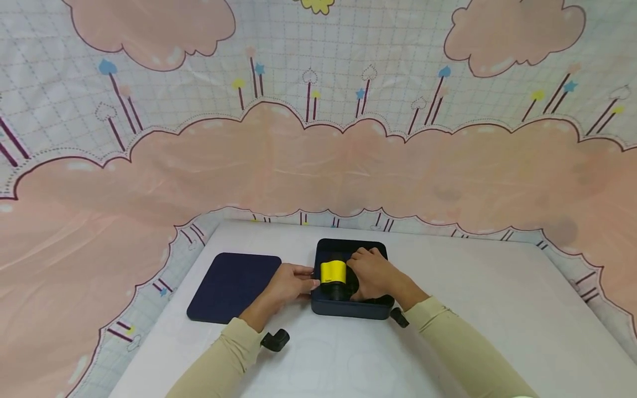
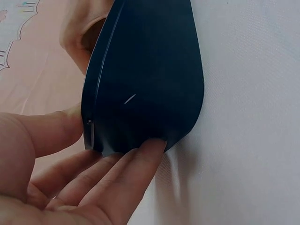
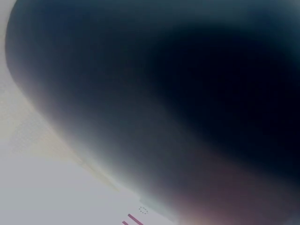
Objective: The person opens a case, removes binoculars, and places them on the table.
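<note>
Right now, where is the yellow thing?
In the head view, the yellow thing is inside the dark box, toward its left side, just left of the right hand.

A printed sheet hangs behind the white table and along both its sides, pale with a dashed grid. Peach clouds float above a broad scalloped band, where hearts and stars rise on thin dark stalks. Soft light falls on the table.
</note>
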Tool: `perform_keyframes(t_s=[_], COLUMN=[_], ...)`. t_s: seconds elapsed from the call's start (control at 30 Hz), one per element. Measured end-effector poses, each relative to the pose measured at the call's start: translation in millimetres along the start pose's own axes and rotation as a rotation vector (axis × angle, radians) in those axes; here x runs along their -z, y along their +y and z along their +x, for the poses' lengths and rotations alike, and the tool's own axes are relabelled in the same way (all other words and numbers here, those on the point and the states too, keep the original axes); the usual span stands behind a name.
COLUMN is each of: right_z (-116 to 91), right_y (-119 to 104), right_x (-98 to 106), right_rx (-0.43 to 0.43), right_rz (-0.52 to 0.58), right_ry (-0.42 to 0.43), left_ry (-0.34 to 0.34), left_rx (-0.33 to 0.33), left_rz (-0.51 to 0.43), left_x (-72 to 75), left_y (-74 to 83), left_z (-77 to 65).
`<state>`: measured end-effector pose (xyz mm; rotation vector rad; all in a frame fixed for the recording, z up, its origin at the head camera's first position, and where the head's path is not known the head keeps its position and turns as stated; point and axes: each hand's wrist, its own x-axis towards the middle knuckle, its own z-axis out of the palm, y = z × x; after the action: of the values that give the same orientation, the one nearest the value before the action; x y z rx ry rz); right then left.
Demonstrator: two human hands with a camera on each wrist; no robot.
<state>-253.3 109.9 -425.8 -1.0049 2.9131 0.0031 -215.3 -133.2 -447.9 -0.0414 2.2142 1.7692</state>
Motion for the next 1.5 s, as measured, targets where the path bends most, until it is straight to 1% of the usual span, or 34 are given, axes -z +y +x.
perform_keyframes(t_s=[0.23, 0.43, 0.6, 0.73, 0.93, 1.2, 1.5], right_z=[-1, -2, -3, -3, -7, -13, -22], right_y=[3, 5, 5, 5, 7, 9, 12], right_x=[6, 12, 21, 29, 37, 45, 55], right_rx=[0.003, 0.003, -0.001, -0.008, -0.002, 0.011, 0.002], right_rz=[-0.026, -0.032, -0.026, -0.022, -0.025, -0.050, -0.054], right_ry=[0.040, 0.027, 0.018, 0.011, 0.018, 0.038, 0.050], left_ry=[0.001, 0.005, 0.007, 0.005, 0.018, 0.029, 0.028], left_rx=[0.002, -0.001, -0.008, 0.003, 0.007, 0.012, 0.010], left_rz=[-0.010, -0.017, -0.023, -0.030, -0.028, -0.033, -0.044], left_x=[-0.9, -1.2, -1.1, -1.5, -1.8, -1.6, -1.6], left_y=[2.0, 3.9, 6.7, 8.1, 6.5, 0.0, -0.8], left_z=[1.5, 1.0, -0.6, -1.2, -1.4, -1.2, -3.0])
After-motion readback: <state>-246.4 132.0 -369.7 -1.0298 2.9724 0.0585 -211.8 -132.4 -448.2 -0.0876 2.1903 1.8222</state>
